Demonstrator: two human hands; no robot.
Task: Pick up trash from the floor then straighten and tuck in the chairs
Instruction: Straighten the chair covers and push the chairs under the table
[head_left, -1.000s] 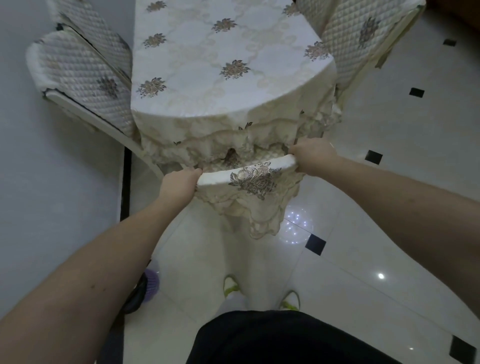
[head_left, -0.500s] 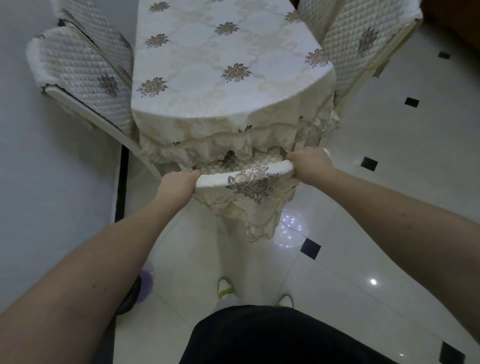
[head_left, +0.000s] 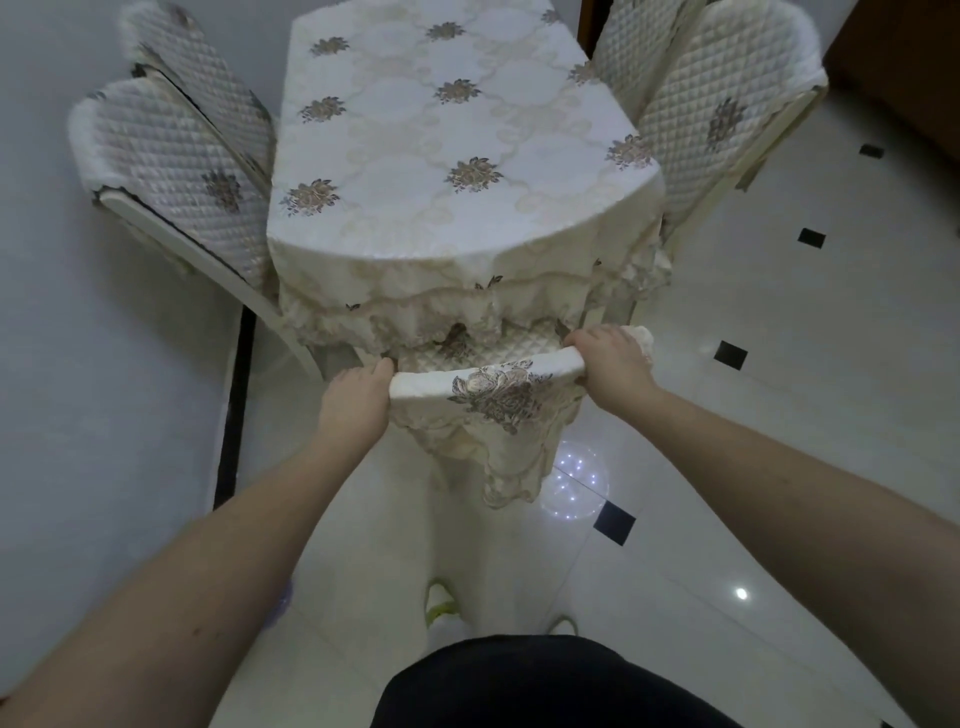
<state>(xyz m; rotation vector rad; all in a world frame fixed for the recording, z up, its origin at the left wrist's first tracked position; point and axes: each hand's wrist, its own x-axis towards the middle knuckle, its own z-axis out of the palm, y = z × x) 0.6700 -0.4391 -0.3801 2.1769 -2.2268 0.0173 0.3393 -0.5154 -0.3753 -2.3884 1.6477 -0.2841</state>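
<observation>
Gripping chair (head_left: 483, 382) top rail at both ends: left hand (head_left: 358, 400) and right hand (head_left: 613, 364) curled round it (prob. for a straight, even push). Seat already under table (head_left: 441, 156) edge, nearly tucked in.

A home dining room. A table (head_left: 447, 156) under a flowered, lace-edged cloth stands ringed by chairs (head_left: 182, 171) in quilted covers. The floor (head_left: 779, 364) is glossy white tile with small black insets.
</observation>
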